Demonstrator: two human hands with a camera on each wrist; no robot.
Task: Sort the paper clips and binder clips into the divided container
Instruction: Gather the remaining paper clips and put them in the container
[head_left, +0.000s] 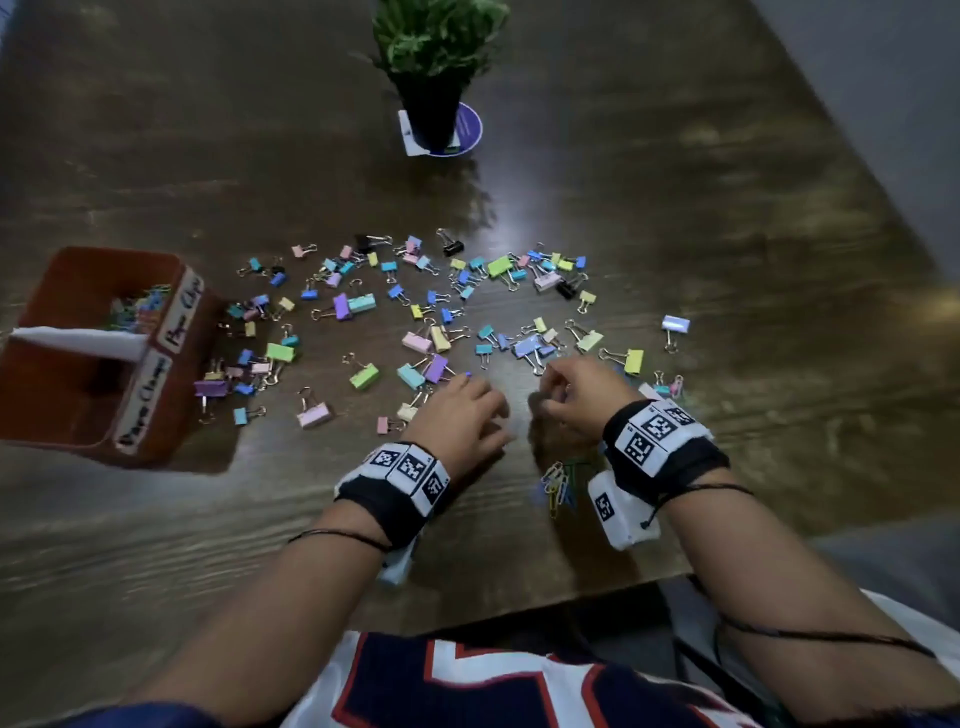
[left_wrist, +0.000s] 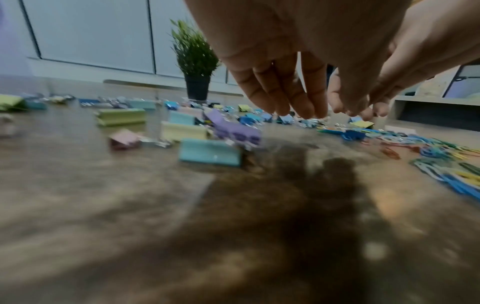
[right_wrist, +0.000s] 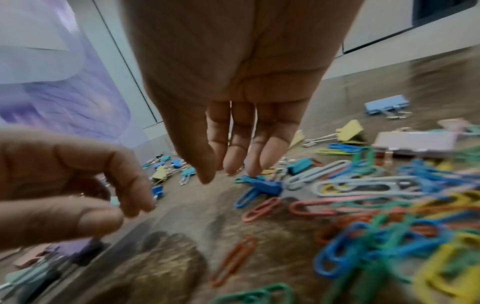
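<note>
Your two hands hover low over a dark wooden worktop (head_left: 675, 182), side by side in the lower middle of the head view. Your left hand (head_left: 460, 415) hangs with fingers (left_wrist: 293, 96) loosely extended downward, its grip released and holding nothing, just above a teal and a purple binder clip. Your right hand (head_left: 576, 395) sits just right of it; from the wrist view its fingers (right_wrist: 233, 152) point down, straight and relaxed, grip also released, fingertips close above a small blue binder clip (right_wrist: 267, 186); whether they touch it cannot be told. Pastel binder clips (head_left: 415, 312) lie scattered across the middle of the head view, from beside the container to the right of your hands. A tangle of coloured paper clips (head_left: 558, 480) lies near the worktop's front edge, just beneath your right wrist. The divided container (head_left: 171, 374), reddish-brown with a white partition and two handwritten labels, stands at the left of the frame; its farther compartment holds some coloured paper clips, and the nearer one looks dark inside. A potted green plant (head_left: 436, 67) stands at the top centre, well apart from the clips.
</note>
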